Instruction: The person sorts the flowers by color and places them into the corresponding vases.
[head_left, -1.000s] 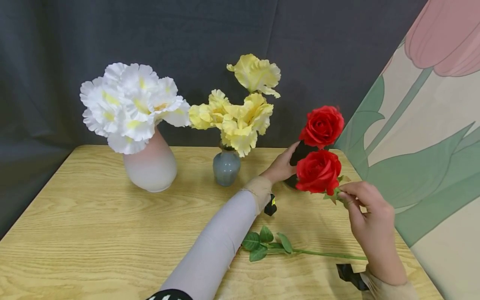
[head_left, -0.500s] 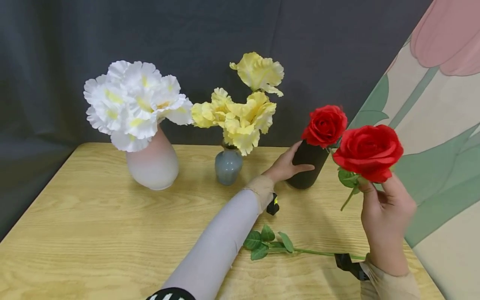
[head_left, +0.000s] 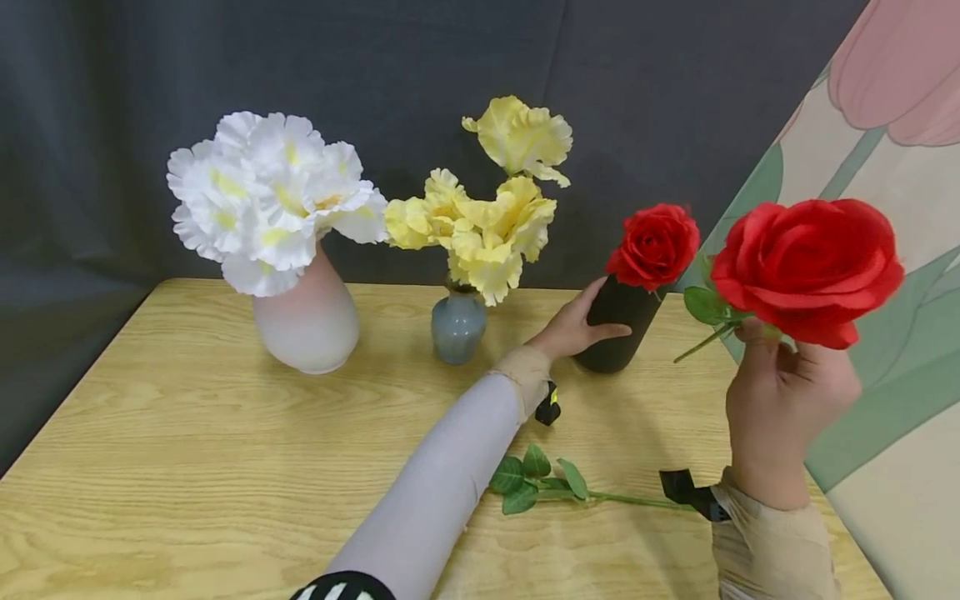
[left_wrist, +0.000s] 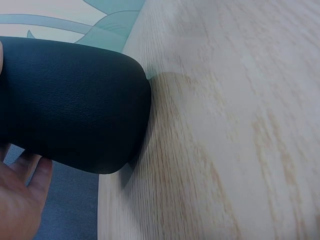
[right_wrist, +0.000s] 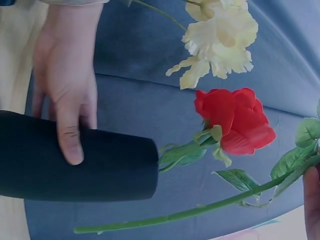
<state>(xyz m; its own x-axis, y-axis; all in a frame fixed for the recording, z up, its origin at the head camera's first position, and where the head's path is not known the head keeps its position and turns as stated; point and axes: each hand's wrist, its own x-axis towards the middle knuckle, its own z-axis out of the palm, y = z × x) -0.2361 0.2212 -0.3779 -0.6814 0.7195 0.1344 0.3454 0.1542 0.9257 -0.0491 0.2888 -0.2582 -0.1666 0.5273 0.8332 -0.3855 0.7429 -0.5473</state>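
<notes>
My left hand grips the side of a black vase standing on the table, its thumb across the front. One red rose stands in the vase, with its leaves just above the mouth in the right wrist view. My right hand pinches a second red rose just below its bloom, right of the vase. That rose's green stem points toward the vase side, apart from it, in the right wrist view; its bloom is outside that view. The left wrist view shows the vase's lower body.
A leafy green stem lies on the table in front. A grey-blue vase of yellow flowers and a pink-white vase of white flowers stand left. A dark curtain hangs behind; a tulip-patterned panel borders the right.
My right hand has moved right and up with its rose, away from the front of the black vase, and the bloom appears larger. The left hand stays on the vase.
</notes>
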